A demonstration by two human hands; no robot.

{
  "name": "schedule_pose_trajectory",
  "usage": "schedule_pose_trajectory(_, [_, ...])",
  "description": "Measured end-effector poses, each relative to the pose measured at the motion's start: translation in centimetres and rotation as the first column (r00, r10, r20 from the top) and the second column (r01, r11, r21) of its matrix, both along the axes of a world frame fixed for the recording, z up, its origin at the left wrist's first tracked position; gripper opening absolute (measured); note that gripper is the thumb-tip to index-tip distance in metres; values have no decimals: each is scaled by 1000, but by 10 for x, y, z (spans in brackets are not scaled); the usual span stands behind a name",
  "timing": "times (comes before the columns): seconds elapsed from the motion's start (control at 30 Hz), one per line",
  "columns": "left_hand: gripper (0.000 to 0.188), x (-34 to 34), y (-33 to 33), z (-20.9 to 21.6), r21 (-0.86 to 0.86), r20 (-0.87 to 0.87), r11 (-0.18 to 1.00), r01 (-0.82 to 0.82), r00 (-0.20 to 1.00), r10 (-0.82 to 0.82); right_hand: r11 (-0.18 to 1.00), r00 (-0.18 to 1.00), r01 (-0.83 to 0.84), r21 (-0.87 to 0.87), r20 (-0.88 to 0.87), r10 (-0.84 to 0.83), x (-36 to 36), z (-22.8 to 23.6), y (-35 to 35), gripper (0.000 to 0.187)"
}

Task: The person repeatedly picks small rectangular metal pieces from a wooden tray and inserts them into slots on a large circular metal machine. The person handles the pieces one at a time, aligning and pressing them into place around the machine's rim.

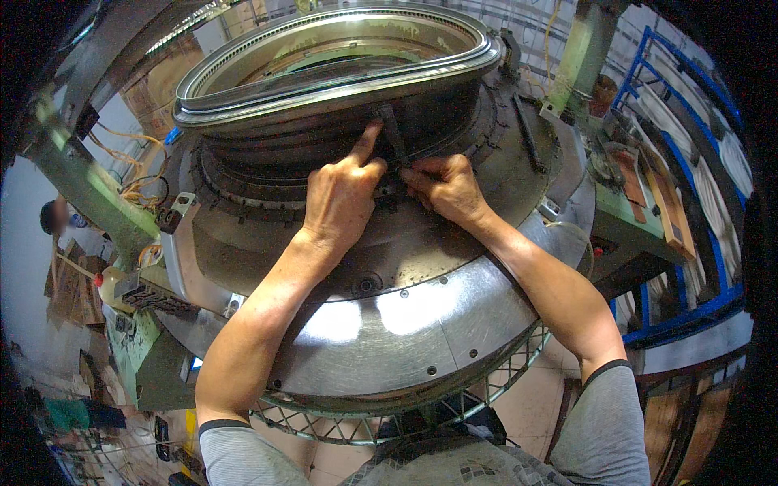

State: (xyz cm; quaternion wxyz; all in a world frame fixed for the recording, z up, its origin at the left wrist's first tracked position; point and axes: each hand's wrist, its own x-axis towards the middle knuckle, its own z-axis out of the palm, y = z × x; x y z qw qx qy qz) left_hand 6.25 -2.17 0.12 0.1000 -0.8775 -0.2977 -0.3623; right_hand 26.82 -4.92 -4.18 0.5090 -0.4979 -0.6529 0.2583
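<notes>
In front of me stands a large round machine with a bright metal rim ring [340, 95] on top of a dark cylinder wall [275, 150]. A dark narrow upright strip [392, 134] runs down that wall. My left hand [344, 190] reaches it with the index finger stretched up against the wall beside the strip; its other fingers are curled and I see nothing held. At the strip's lower end, my right hand [450, 185] has thumb and fingers pinched together. Whatever lies between those fingertips is hidden.
A broad polished metal skirt [389, 340] curves below my forearms. Green machine posts [97, 178] rise on both sides, with orange cables [134, 182] at the left. A blue rack [689, 186] with white rolls stands right. Partly visible at the far left is another person [55, 219].
</notes>
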Motion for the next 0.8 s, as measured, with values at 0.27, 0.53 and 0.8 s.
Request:
schedule_pose_trajectory(0.27, [16,-3,5,-1,32,11,998,53,999,-53,991,1000,-11,131,7,10,-3,-1,-1,23])
schedule_pose_trajectory(0.53, [19,-2,4,-1,30,31,998,58,998,-59,1000,1000,6,-9,-16,-6,-2,5,-5,14])
schedule_pose_trajectory(0.8, [21,-3,6,0,12,49,997,78,996,-78,999,999,25,24,38,-26,-2,4,-4,18])
